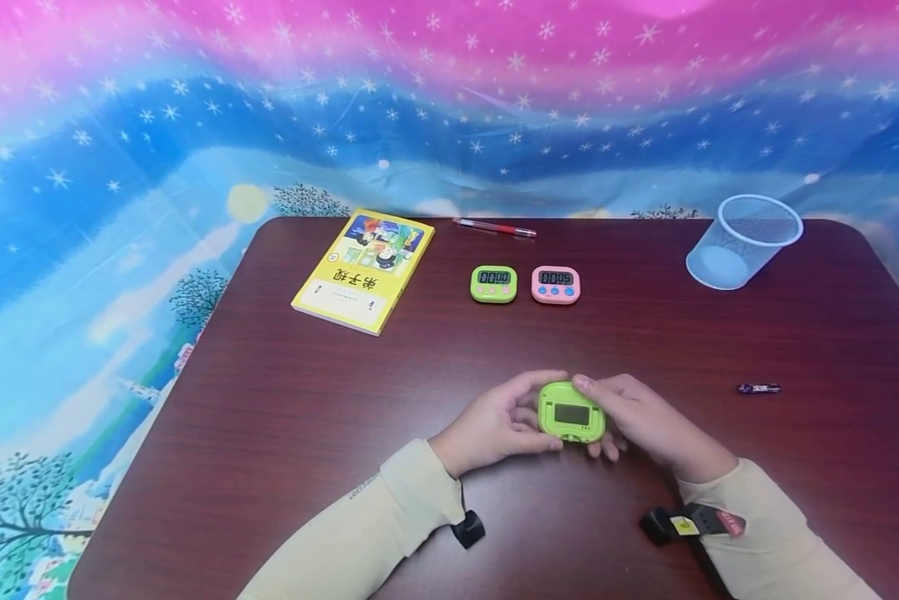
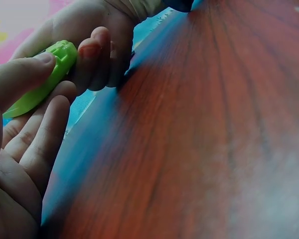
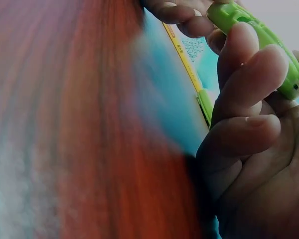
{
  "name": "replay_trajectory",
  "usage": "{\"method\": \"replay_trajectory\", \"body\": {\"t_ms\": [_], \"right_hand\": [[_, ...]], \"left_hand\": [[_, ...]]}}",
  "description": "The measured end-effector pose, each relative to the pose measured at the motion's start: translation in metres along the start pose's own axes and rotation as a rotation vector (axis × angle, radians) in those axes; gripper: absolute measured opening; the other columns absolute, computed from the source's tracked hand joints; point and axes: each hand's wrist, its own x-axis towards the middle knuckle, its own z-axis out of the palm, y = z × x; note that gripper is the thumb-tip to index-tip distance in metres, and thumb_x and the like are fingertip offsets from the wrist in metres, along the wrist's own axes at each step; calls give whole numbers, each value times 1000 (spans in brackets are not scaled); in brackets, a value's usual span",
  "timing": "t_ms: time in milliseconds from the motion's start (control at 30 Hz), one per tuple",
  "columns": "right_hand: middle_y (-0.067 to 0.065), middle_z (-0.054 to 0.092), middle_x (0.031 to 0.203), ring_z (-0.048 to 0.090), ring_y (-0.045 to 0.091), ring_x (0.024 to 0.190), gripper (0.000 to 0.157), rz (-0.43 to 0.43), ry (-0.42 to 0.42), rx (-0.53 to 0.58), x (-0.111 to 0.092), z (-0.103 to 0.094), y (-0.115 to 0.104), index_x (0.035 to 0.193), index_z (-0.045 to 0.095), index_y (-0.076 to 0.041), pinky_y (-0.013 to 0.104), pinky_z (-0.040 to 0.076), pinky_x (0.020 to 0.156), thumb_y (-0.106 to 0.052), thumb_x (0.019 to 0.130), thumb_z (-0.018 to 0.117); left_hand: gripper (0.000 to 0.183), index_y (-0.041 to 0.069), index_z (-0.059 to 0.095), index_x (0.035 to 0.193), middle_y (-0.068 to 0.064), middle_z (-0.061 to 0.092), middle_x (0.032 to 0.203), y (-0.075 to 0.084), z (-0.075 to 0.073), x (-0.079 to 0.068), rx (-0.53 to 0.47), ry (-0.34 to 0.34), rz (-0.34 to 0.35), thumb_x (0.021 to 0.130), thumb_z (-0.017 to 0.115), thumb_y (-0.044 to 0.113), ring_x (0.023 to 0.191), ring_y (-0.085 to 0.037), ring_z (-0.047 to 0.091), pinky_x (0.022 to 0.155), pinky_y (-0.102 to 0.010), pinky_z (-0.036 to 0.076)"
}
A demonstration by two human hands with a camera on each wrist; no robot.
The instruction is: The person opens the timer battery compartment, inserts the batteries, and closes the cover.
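Both hands hold a lime-green digital timer [image 1: 571,413] above the near middle of the table, a dark rectangle on its upturned side. My left hand [image 1: 496,423] pinches its left edge, thumb along the lower rim and fingers at the far side. At the upper right corner, the thumb of my right hand [image 1: 644,417] presses on it, with the fingers curled beneath. In the left wrist view the green timer [image 2: 50,79] appears edge-on between the hands. The right wrist view shows the timer [image 3: 264,42] behind the right hand's bent fingers [image 3: 254,79].
Beyond the hands lie another green timer [image 1: 493,284] and a pink timer [image 1: 556,285]. A yellow book [image 1: 344,287] and a red pen [image 1: 494,227] are at the back. On the right are a tilted white mesh pen holder [image 1: 741,242] and a small dark cylinder [image 1: 759,388].
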Motion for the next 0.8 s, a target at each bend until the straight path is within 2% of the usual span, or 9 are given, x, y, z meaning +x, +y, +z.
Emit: {"method": "replay_trajectory", "body": {"t_ms": [133,200,300,367,433,533,633,800], "right_hand": [[10,65,62,58,21,45,47,-31,65,-40,0,3,0,98,69,1,32,46,39,-33,110,38],[6,64,63,57,21,49,36,-63,140,-103,0,6,-1,99,68,-3,31,47,42,-29,109,45],[2,64,71,60,17,60,17,-129,282,-212,1,11,-1,100,67,-9,28,49,53,-22,104,57],[2,66,80,62,13,68,8,-184,356,-246,2,13,-1,103,66,-10,25,52,59,-17,100,63],[4,69,89,65,11,74,12,-230,392,-239,2,15,0,109,65,-9,24,54,63,-11,97,67],[8,69,95,65,11,68,22,-257,391,-181,1,17,0,115,63,-7,27,55,53,-6,94,70],[9,67,98,62,11,65,26,-262,379,-127,1,20,3,118,63,-6,28,53,49,-4,94,70],[8,65,106,64,9,76,24,-275,396,-70,3,29,8,121,62,-2,24,57,61,-2,97,64]], "left_hand": [[75,16,44,149,-11,65,113,0,0,0,9,22,7,85,78,-2,86,-10,70,80,-32,61],[75,14,43,149,-10,65,113,0,0,0,10,32,10,85,78,-2,85,-10,71,80,-32,61],[76,12,42,149,-10,65,112,0,-1,0,5,39,16,84,78,-2,85,-10,71,80,-33,61],[76,13,43,149,-10,65,112,0,-1,0,4,39,19,84,78,-3,84,-9,70,80,-33,61],[75,15,43,148,-11,65,111,-1,-1,0,-1,41,20,84,78,-3,84,-9,70,80,-33,61],[75,19,44,148,-10,65,112,-1,-1,0,-6,45,16,85,78,-4,85,-10,70,80,-33,61],[75,21,44,147,-10,66,113,0,-1,0,-12,44,16,85,77,-5,85,-11,70,81,-33,61],[74,18,44,147,-14,69,113,-1,-1,0,-36,39,21,85,76,-7,86,-12,70,81,-33,61]]}}
